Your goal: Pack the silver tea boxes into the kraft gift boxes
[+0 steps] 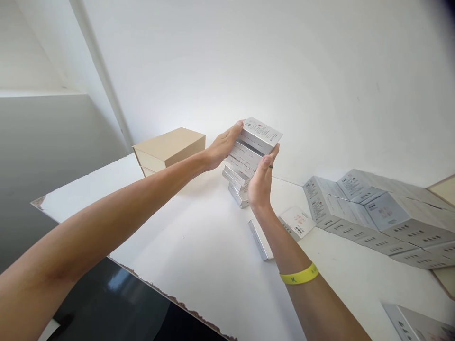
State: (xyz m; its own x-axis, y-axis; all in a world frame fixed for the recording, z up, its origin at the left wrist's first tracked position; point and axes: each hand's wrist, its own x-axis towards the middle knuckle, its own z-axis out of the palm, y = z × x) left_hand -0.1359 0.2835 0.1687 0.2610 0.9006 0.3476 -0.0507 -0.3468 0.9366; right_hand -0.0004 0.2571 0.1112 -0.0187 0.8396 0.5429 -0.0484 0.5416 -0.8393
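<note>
Closest in, at the lower right corner, a silver-white box [415, 327] is cut off by the edge of view, and a yellow wristband [299, 275] circles the right forearm. Below, the white table [199, 260] shows a chipped front edge. Now past the forearm: a slim box [260, 240] lies on the tabletop, a flat box [297, 221] just beyond it, partly behind the arm. And here's the action! The stack of small boxes [254, 144] is up between both hands, tilted: left hand [224, 146] pressed along its left side near the top, right hand [261, 184] gripping lower on the right, thumb in front. Boxes underneath jut out unevenly; whether the lowest rests on the table, I can't tell. Off right, a big block of boxes [377, 227] sits tightly packed; over left, a brown carton [170, 147], and behind everything, the white wall [284, 71].
</note>
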